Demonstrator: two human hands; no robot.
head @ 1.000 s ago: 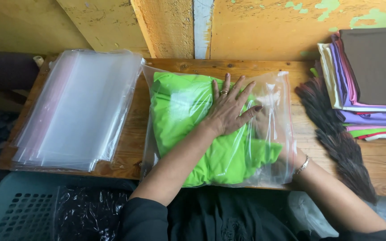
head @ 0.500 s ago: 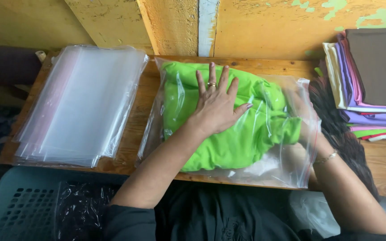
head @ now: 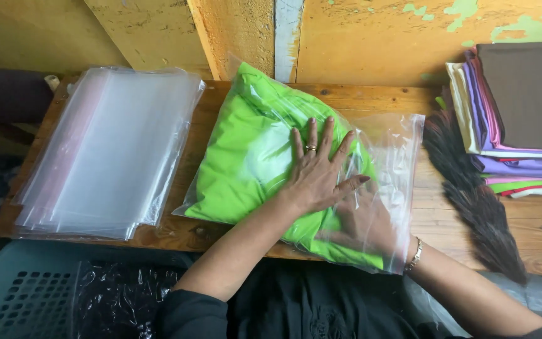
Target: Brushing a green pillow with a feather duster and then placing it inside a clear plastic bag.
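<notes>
Rotated since the earlier frame, the clear plastic bag (head: 381,144) with the folded green garment (head: 246,157) now lies diagonally on the wooden table (head: 428,216). Left hand (head: 318,172) presses flat on top, fingers spread, gripping nothing. Right hand (head: 365,223) is inside the bag's open end; its grip cannot be determined. Stacked empty bags (head: 108,150) lie well left.

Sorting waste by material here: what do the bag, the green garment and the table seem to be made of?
Clear bag: thin plastic film, glossy, crinkled, see-through. Green garment: soft matte fabric, probably knit; it folds limply. Table: bare wood, with visible grain and plank seams.
</notes>
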